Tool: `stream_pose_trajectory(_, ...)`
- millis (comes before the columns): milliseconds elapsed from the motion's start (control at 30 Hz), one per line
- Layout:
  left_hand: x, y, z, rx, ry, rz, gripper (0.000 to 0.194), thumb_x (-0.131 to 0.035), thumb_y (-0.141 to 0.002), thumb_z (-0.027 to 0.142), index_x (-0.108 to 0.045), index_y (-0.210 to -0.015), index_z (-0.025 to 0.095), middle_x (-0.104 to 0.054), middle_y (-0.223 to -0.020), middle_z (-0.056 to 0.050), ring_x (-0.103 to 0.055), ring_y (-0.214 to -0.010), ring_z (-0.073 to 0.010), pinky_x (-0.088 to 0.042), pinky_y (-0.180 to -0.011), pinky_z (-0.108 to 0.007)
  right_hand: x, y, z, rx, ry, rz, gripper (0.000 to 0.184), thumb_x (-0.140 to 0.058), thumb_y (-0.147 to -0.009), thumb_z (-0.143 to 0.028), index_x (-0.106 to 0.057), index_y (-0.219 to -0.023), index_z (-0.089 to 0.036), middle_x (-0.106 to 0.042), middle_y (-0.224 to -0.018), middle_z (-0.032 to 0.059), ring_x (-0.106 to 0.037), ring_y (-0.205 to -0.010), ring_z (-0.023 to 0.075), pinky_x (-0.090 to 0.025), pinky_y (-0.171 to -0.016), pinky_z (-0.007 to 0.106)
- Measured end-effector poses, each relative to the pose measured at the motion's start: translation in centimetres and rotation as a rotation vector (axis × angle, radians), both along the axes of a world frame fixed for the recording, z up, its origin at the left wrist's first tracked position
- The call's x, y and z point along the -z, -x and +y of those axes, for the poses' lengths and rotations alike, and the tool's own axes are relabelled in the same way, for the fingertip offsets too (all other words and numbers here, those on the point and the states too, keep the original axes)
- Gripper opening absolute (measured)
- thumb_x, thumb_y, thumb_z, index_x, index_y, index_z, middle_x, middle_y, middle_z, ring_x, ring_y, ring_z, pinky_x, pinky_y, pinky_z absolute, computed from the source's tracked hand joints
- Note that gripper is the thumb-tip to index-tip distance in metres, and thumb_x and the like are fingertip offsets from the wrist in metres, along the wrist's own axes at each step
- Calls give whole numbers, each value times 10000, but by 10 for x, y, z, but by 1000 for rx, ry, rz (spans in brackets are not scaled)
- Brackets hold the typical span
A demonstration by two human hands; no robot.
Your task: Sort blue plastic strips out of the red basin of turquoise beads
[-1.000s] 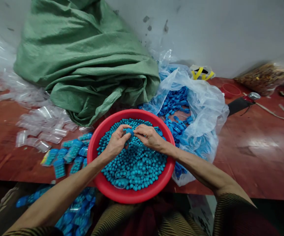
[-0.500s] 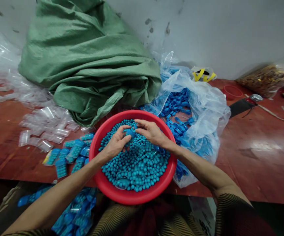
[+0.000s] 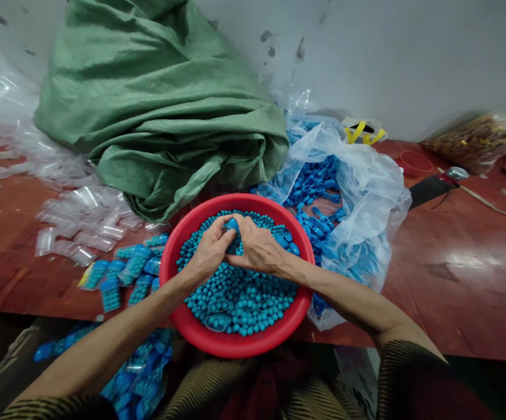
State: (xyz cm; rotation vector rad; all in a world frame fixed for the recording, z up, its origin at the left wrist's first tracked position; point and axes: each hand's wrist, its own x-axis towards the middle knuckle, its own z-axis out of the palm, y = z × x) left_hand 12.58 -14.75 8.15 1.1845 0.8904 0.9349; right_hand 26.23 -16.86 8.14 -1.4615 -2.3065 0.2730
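Observation:
My left hand (image 3: pixel 211 248) pinches a small plastic container with a rounded blue end (image 3: pixel 232 225) between thumb and fingers. Closed round the same piece from the other side is my right hand (image 3: pixel 259 246), its thumb low and its fingers above; most of the container is hidden. Both hands are over a red basin (image 3: pixel 239 349) full of turquoise beads (image 3: pixel 253 303). A couple of clear empty shells (image 3: pixel 218 322) lie on the beads near the front. Several blue caps (image 3: pixel 288 238) rest against the basin's right side, beside my right wrist.
Filled containers (image 3: pixel 135 265) and clear empty tubes (image 3: pixel 97 233) lie left on the red table (image 3: pixel 454 280). A green sack (image 3: pixel 169 116) stands behind. At right, a plastic bag (image 3: pixel 366 192) spills blue parts (image 3: pixel 314 186). More filled containers (image 3: pixel 134 379) are below the table edge.
My right hand has moved left and closed in against my left hand round the container. The blue caps inside the basin's right side now show more.

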Motion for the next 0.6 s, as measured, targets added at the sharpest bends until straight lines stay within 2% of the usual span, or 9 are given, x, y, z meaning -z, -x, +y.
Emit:
stream_pose_trajectory(133, -4, -7, 3, -78, 2, 12, 325, -666, -716, 334, -572, -980, 170, -644, -828, 13, -572, -735, -116, -439, -686, -223, -7, 4, 5, 32, -5, -181, 706, -498, -818, -516, -332, -1308, -36, -515, -1108, 217, -606, -883, 279, -531, -632, 370)
stream_pose_trajectory(233, -5, -12, 5, -131, 22, 24, 332, -693, -690, 349, -574, -945, 171, -631, -775, 26, -555, -711, -109, -425, -672, -217, -9, 2, 11, 10, 13, -199, 707, -507, -809, -518, -352, -1287, -20, -516, -1080, 202, -598, -878, 281, -524, -635, 371)
stream_pose_trajectory(333, -6, -11, 9, -130, 44, 44, 326, -687, -698, 360, -579, -939, 170, -638, -810, 21, -563, -754, -115, -431, -711, -223, -7, -2, 17, -39, 41, -130, 715, -546, -795, -500, -339, -1301, -39, -506, -1104, 182, -581, -938, 279, -521, -692, 374)
stream_pose_trajectory(500, -7, 1, 17, -9, 105, -4, 336, -646, -739, 373, -575, -995, 168, -656, -926, -7, -593, -865, -144, -458, -797, -258, -9, -5, 23, -160, 79, -27, 776, -546, -830, -500, -185, -1411, -131, -469, -1159, 152, -571, -965, 245, -506, -751, 361)
stream_pose_trajectory(600, -1, 5, 19, -76, -1, 22, 351, -655, -730, 389, -575, -992, 170, -653, -969, -13, -594, -916, -161, -461, -818, -266, -11, 3, 23, -166, 71, -69, 793, -523, -838, -516, -153, -1422, -128, -468, -1152, 164, -578, -932, 256, -504, -722, 362)
